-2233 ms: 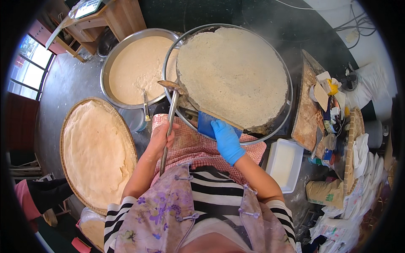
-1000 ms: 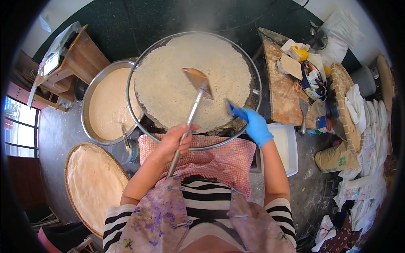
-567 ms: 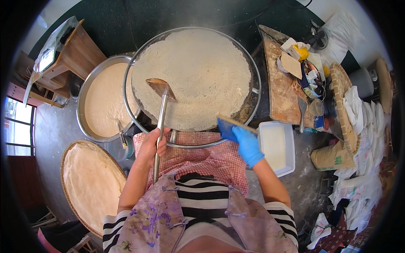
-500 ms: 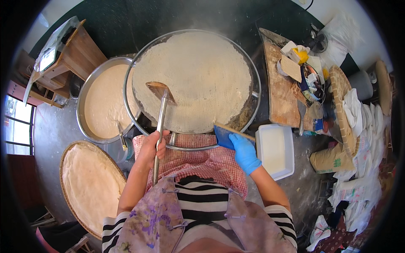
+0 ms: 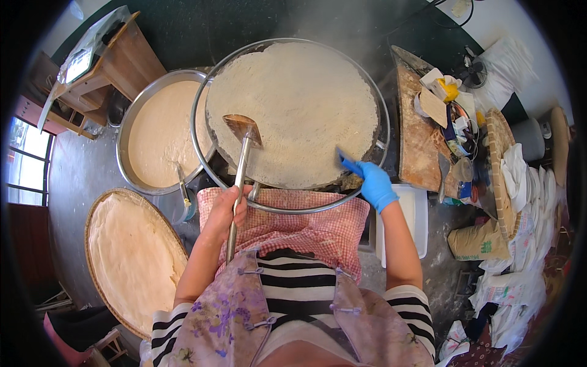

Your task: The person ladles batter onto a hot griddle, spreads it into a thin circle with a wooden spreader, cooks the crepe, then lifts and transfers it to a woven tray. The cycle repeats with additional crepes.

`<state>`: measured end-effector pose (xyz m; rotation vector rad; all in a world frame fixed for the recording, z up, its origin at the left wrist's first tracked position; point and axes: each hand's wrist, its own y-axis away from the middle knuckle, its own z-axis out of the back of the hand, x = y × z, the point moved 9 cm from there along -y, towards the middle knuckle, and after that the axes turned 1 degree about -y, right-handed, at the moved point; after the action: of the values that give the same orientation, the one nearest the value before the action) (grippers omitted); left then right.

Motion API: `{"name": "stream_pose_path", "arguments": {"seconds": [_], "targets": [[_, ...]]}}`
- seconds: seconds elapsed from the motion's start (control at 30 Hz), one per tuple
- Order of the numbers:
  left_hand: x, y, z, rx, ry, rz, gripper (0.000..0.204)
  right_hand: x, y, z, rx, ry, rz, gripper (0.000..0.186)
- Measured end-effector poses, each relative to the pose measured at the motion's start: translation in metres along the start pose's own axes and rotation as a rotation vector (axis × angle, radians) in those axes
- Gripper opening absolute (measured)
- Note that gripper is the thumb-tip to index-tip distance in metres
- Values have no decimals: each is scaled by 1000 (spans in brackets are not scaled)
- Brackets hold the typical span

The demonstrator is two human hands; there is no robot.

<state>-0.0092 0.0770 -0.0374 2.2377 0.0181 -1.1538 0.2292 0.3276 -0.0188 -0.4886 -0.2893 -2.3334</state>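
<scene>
My bare left hand [image 5: 225, 213] is wrapped round the metal handle of a long tool with a flat brown head [image 5: 243, 129]. That head is over the pale, rough-surfaced layer of batter [image 5: 293, 104] covering a large round griddle, with steam rising at the back. In a blue glove, my right hand [image 5: 377, 186] grips a blue flat scraper [image 5: 348, 162], tilted at the layer's near right edge. Whether its edge touches the layer I cannot tell. A metal ring [image 5: 290, 211] runs round the griddle, near the red checked cloth [image 5: 287, 229] on my lap.
Left stands a metal basin [image 5: 125, 162] of beige batter, with a brush-like tool [image 5: 183, 183]. Below it is a woven tray [image 5: 92, 257] bearing pale sheets. A white tub [image 5: 417, 223] sits right, near a wooden board [image 5: 416, 131] holding clutter. Plastic bags [image 5: 520, 263] crowd the far right.
My right hand has moved up and away from me, carrying the blue scraper from the ring's near edge onto the griddle's right side. The left hand keeps its hold on the long tool.
</scene>
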Motion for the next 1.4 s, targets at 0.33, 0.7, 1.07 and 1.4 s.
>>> {"name": "stream_pose_path", "arguments": {"seconds": [0.33,0.7,1.07,1.4], "targets": [[-6,3,15,-25,43,-26,42,43,37,-18,35,-173,63,39],[-2,9,26,-67,33,-50,43,10,24,-2,21,-20,-33,36],[-13,10,23,-28,-22,-118,23,7,-4,36,4,-283,-53,40],[-13,18,39,-139,-36,-139,10,-96,-74,63,-97,-88,-271,41]]}}
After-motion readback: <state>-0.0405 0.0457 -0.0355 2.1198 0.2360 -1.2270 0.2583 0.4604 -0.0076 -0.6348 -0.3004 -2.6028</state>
